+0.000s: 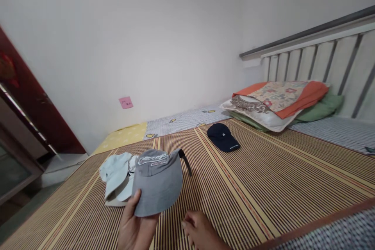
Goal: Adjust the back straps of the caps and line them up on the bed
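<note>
My left hand (137,224) grips a grey baseball cap (158,187) by its brim, thumb on top and fingers underneath. The cap is lifted above the mat, its crown with white lettering turned away from me and its strap sticking out to the right. Just right of it, my right hand (200,228) hovers low with curled fingers and nothing visible in them. Behind the grey cap at the left lie pale, whitish caps (115,170) close together, partly hidden by it. A navy cap (222,137) rests farther back on the mat, brim toward the right.
A striped bamboo mat (263,179) covers the bed. Pillows (258,111) with an orange floral cloth (281,93) lie at the back right, by a white slatted headboard (310,60). A pink note (125,102) is on the wall; a dark red door (38,97) stands left.
</note>
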`<control>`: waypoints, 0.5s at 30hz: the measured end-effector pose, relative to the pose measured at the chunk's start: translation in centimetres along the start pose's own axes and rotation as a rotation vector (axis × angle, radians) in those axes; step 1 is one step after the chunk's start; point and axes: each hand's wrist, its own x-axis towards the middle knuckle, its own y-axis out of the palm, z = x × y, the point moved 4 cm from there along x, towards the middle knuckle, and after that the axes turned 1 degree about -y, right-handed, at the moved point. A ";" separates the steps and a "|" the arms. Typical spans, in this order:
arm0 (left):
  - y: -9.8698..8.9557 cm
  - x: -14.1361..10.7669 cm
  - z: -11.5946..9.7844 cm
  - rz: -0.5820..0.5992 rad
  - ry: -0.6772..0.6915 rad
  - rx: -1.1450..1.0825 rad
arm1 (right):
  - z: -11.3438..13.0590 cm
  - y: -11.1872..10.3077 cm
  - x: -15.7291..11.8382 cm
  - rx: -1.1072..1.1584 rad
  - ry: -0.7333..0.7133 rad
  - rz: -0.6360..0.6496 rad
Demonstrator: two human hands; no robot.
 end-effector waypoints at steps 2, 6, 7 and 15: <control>-0.3 0.2 0.9 0.126 -0.030 -0.058 | 0.0 0.1 0.2 -0.006 0.007 0.004; -0.5 0.6 2.2 0.274 -0.104 -0.129 | -0.1 0.3 0.5 -0.029 0.027 0.012; -0.7 0.6 2.3 0.282 -0.105 -0.135 | -0.1 0.3 0.5 -0.035 0.031 0.009; -3.0 1.7 2.2 0.198 -0.006 -0.099 | 0.6 0.1 0.7 -0.043 0.022 0.029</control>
